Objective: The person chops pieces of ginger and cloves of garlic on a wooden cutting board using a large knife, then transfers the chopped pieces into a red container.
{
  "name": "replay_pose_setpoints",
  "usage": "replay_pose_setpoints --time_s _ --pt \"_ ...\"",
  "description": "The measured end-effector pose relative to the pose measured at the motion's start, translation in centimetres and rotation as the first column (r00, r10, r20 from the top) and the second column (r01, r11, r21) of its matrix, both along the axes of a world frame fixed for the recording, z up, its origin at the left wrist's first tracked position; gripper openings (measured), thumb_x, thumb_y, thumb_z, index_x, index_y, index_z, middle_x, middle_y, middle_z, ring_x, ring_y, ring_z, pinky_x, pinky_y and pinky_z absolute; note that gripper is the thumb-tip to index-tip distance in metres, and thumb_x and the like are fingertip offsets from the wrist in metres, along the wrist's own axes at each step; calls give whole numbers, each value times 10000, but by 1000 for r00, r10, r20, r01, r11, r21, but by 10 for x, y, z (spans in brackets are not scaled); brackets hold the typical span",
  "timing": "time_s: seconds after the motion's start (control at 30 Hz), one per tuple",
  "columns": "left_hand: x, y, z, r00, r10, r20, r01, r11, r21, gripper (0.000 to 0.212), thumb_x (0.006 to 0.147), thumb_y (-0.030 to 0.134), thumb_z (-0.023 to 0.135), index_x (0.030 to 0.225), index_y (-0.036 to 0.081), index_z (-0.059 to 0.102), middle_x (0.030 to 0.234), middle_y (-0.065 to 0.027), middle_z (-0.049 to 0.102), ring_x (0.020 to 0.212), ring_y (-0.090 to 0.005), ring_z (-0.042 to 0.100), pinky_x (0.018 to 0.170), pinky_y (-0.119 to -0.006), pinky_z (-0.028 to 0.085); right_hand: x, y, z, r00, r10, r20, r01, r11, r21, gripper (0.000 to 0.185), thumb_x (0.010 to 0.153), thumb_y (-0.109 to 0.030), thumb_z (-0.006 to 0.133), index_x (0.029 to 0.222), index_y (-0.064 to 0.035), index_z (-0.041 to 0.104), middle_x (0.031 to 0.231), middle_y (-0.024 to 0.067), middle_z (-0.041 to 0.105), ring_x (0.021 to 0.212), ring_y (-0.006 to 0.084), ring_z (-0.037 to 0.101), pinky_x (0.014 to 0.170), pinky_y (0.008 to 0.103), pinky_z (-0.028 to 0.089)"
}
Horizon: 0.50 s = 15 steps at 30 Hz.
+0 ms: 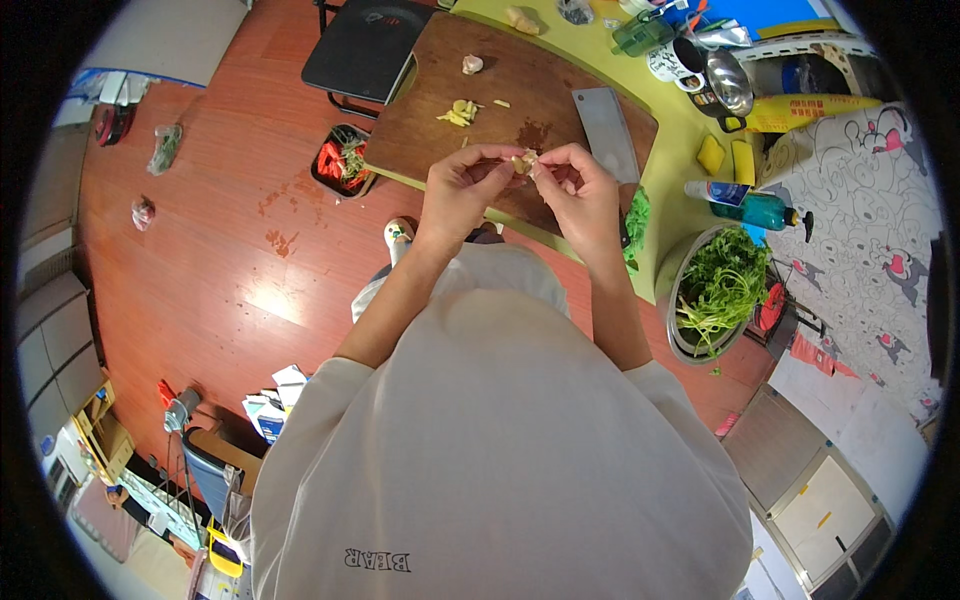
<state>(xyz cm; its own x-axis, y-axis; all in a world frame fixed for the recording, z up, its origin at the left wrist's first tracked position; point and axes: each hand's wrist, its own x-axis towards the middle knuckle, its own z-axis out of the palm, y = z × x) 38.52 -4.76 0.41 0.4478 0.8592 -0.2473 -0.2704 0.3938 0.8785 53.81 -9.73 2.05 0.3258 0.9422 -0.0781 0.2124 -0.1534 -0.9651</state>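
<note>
Between the fingertips of both hands is a garlic clove (pixel 521 163) with papery skin around it. My left hand (pixel 469 180) pinches it from one side, and my right hand (pixel 576 180) grips the skin from the other. Both are just above the near part of a wooden cutting board (pixel 427 82). A garlic bulb (pixel 472 64) sits farther back on the board, behind a small heap of cut yellowish pieces, possibly ginger (pixel 459 113). To the right lies a cleaver (pixel 606 127), its handle partly hidden behind my right hand.
A steel pot of leafy greens (pixel 720 292) stands at the table's right edge, near a teal pump bottle (pixel 757 212) and yellow sponges (pixel 711 154). A waste bin (pixel 343 161) is on the floor left of the board, beside a black folding chair (pixel 367 49). Mugs (pixel 673 61) stand at back right.
</note>
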Motion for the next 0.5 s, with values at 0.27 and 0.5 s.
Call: replay_pose_setpoints --time_s 0.27,0.5 --pt "-2 1 -7 995 4 97 9 992 -128 194 945 4 577 1116 -61 642 1069 -116 674 962 -169 665 878 -263 547 5 -1 -2 975 -38 -221 41 999 11 85 886 -32 666 944 9 620 858 34 659 705 73 581 633 210 472" --pt "-7 5 -16 955 55 290 54 933 -355 204 959 -6 535 1136 -65 617 1102 -145 650 1057 -234 657 928 -271 556 13 -4 -7 877 -103 -469 99 995 -33 79 891 -44 658 954 -16 618 876 68 660 740 111 605 681 250 502"
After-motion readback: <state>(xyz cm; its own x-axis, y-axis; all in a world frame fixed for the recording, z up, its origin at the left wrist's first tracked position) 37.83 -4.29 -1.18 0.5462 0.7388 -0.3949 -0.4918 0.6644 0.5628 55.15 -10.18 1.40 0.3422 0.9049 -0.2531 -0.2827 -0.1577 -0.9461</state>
